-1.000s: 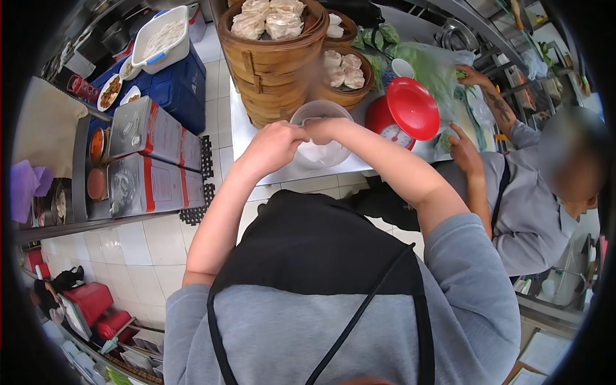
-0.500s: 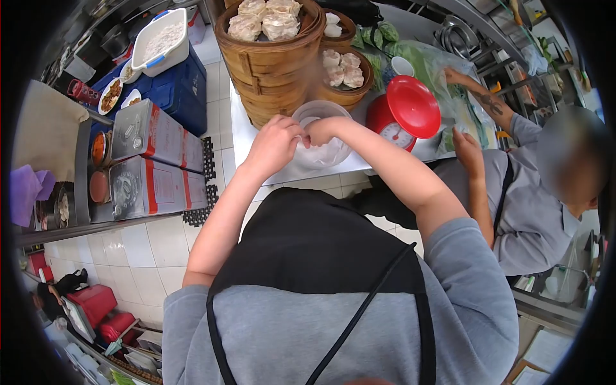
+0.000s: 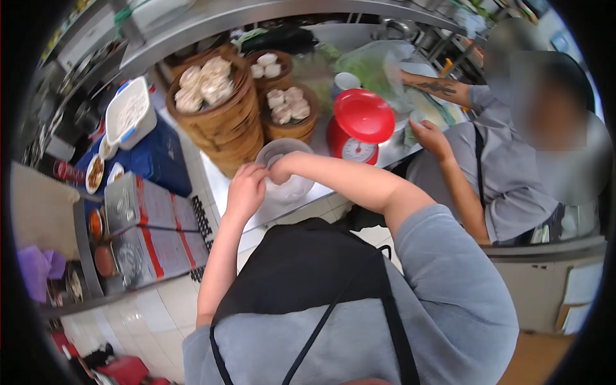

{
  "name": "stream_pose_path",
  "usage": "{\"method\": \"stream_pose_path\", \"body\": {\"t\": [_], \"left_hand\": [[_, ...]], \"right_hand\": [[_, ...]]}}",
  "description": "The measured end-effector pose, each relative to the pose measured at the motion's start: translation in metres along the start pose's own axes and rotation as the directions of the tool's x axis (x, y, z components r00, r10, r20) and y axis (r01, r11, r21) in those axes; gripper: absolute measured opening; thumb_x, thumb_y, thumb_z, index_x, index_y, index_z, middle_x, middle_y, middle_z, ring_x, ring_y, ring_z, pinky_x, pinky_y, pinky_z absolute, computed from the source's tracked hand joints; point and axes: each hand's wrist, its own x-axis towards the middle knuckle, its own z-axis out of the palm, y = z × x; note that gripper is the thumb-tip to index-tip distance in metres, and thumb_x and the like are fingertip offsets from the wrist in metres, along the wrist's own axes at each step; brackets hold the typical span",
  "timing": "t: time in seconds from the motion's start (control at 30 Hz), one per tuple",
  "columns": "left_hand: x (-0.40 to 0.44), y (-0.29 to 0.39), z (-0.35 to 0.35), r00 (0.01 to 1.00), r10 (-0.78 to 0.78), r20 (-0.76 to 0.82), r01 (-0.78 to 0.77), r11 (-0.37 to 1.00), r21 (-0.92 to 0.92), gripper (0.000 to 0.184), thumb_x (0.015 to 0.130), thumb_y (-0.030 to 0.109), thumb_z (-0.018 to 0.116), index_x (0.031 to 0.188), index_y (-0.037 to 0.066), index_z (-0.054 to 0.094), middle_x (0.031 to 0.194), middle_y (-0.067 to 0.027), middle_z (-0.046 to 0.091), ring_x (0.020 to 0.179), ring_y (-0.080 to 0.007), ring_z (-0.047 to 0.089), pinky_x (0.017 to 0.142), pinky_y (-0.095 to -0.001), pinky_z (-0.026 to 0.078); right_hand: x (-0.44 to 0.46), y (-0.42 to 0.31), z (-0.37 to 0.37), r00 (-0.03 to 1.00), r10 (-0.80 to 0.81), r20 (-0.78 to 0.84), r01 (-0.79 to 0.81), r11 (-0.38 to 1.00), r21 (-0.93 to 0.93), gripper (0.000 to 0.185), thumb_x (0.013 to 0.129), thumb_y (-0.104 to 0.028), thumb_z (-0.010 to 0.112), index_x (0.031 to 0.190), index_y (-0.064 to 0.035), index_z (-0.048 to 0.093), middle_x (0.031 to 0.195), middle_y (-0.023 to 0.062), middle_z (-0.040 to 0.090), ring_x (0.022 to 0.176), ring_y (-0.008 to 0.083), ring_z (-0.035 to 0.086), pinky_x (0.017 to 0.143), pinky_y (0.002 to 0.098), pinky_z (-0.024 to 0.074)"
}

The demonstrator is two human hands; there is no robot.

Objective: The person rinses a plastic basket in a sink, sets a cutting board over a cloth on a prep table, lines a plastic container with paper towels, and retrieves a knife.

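A translucent plastic tub (image 3: 293,190) stands at the table's near edge, with something whitish inside. My left hand (image 3: 246,190) is at its left rim, fingers bent over the edge and pressed together. Inside the tub, my right hand (image 3: 282,168) is closed, its fingertips meeting those of the left. Whatever they pinch is hidden. Just behind stand a tall stack of bamboo steamers (image 3: 221,131) topped with pale dumplings (image 3: 206,83) and a smaller bamboo steamer (image 3: 289,129) of dumplings. To the right is a red kitchen scale (image 3: 360,149) with a round red pan (image 3: 364,115).
A co-worker's hand (image 3: 431,138) is right of the scale, near a bag of greens (image 3: 378,67). A white cup (image 3: 346,81) stands behind the scale. At left are metal tins (image 3: 154,205), a blue cooler (image 3: 157,151) and a white basin (image 3: 131,112). A metal shelf (image 3: 289,19) crosses overhead.
My view has tilted and turned, so the table items appear further left. Both hands stay together at the tub. The co-worker's lower hand still hangs near the table edge.
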Motion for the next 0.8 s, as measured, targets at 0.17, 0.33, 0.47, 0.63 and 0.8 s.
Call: {"method": "stream_pose_path", "body": {"t": [0.17, 0.33, 0.47, 0.63, 0.8], "left_hand": [[0.005, 0.008, 0.005, 0.999, -0.048, 0.012, 0.048, 0.998, 0.047, 0.017, 0.064, -0.001, 0.050, 0.076, 0.003, 0.060, 0.095, -0.0088, 0.058, 0.091, -0.0264, 0.052, 0.078, -0.0350, 0.043], [0.004, 0.003, 0.011, 0.999, -0.040, -0.032, 0.044, 0.993, 0.112, 0.016, 0.064, -0.002, 0.050, 0.076, 0.003, 0.060, 0.096, -0.0096, 0.057, 0.089, -0.0265, 0.053, 0.077, -0.0355, 0.043], [0.005, 0.002, 0.014, 1.000, -0.026, -0.013, 0.028, 0.995, 0.095, 0.016, 0.064, -0.002, 0.050, 0.075, 0.003, 0.060, 0.095, -0.0097, 0.058, 0.089, -0.0269, 0.053, 0.076, -0.0353, 0.044], [0.006, 0.000, 0.015, 1.000, -0.012, -0.021, 0.014, 0.996, 0.090, 0.015, 0.065, -0.001, 0.049, 0.075, 0.003, 0.060, 0.095, -0.0087, 0.058, 0.087, -0.0271, 0.053, 0.074, -0.0360, 0.044], [0.005, 0.000, 0.016, 1.000, 0.008, -0.030, -0.006, 0.997, 0.072, 0.017, 0.065, -0.002, 0.048, 0.076, 0.003, 0.060, 0.094, -0.0086, 0.058, 0.086, -0.0274, 0.052, 0.074, -0.0363, 0.043]], "right_hand": [[-0.054, -0.011, -0.004, 0.999, 0.054, 0.000, -0.053, 0.980, -0.190, 0.031, 0.068, -0.010, 0.058, 0.098, -0.0084, 0.061, 0.103, 0.0108, 0.057, 0.094, 0.0245, 0.054, 0.079, 0.0368, 0.0427], [-0.064, -0.016, -0.022, 0.954, 0.086, 0.286, 0.001, 0.957, -0.291, 0.030, 0.067, -0.015, 0.064, 0.096, -0.0085, 0.062, 0.100, 0.0085, 0.058, 0.093, 0.0242, 0.055, 0.080, 0.0367, 0.0419], [-0.070, -0.020, -0.017, 0.977, 0.072, 0.202, -0.027, 0.976, -0.215, 0.027, 0.067, -0.013, 0.061, 0.094, -0.0086, 0.063, 0.099, 0.0095, 0.058, 0.092, 0.0249, 0.055, 0.077, 0.0364, 0.0431], [-0.018, -0.018, 0.010, 0.994, 0.109, -0.023, -0.104, 0.982, 0.159, 0.034, 0.067, -0.017, 0.064, 0.101, -0.0100, 0.060, 0.102, 0.0090, 0.057, 0.096, 0.0242, 0.053, 0.079, 0.0358, 0.0417], [-0.031, -0.015, -0.013, 0.998, 0.045, 0.046, -0.046, 0.999, 0.023, 0.043, 0.067, -0.014, 0.060, 0.110, -0.0097, 0.054, 0.108, 0.0102, 0.054, 0.101, 0.0244, 0.051, 0.083, 0.0358, 0.0405]]}}
